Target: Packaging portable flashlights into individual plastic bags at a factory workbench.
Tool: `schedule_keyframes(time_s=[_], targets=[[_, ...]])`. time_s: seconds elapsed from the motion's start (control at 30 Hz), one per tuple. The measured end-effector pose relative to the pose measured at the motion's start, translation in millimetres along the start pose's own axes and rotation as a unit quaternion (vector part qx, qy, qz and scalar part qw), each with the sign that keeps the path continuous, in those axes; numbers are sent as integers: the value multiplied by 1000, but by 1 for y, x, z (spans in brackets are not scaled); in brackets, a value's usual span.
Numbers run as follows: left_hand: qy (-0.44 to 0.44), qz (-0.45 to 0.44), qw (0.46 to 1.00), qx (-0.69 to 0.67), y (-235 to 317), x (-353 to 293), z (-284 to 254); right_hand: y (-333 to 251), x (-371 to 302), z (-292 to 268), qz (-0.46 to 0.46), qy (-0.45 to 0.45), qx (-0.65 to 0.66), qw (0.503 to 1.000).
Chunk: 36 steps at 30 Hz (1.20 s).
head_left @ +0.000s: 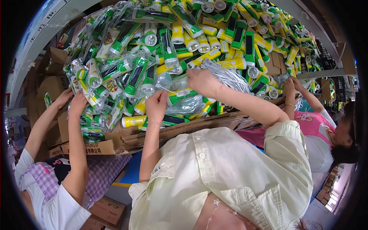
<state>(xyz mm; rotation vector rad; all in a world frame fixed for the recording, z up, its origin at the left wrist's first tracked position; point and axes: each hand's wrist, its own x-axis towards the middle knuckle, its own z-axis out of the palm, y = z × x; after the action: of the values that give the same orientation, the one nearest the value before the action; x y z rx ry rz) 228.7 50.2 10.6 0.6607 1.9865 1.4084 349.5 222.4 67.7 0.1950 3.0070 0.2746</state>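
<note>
My left hand (pixel 156 104) is closed in a pinch at the left edge of a clear plastic bag (pixel 188 105). A short white strand, possibly cable, shows beside those fingertips. Inside or under the bag lies a green and yellow flashlight (pixel 177 96); the shiny film makes it hard to tell which. My right hand (pixel 205 81) reaches in from the right above the bag, fingers curled together near its upper edge. What it holds, if anything, is hidden. Just beyond my right wrist rests a bundle of white cables (pixel 228 74) on the pile.
A large heap of flashlights (pixel 199 42) fills the bench, many bagged on the left, bare ones at the back and right. A cardboard edge (pixel 184 126) runs along the front. A co-worker's hands (pixel 78 103) handle bagged flashlights at left; another co-worker's hands (pixel 291 86) are at right.
</note>
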Motion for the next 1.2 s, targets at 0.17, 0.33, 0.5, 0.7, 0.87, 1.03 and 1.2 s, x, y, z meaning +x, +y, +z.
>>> schedule_keyframes(time_s=[0.17,0.33,0.5,0.7,0.87,1.03,1.2], targets=[[-3,-36,998,-55,10,-1,-2,-3,13,-3,-122,246,167,947],[-1,-60,998,-13,1,1,-2,-6,21,-15,46,287,489,822],[-10,-65,997,-39,2,2,-1,-5,22,-32,66,194,624,754],[-11,-64,996,-65,-3,2,-4,-29,33,-45,-15,194,751,631],[-9,-45,997,-61,-8,5,-1,-1,6,21,-56,113,360,924],[38,7,998,-45,-2,-3,5,9,7,-13,61,-115,114,985],[-36,-64,995,-64,6,-3,-6,-10,10,-12,34,-148,-1,988]])
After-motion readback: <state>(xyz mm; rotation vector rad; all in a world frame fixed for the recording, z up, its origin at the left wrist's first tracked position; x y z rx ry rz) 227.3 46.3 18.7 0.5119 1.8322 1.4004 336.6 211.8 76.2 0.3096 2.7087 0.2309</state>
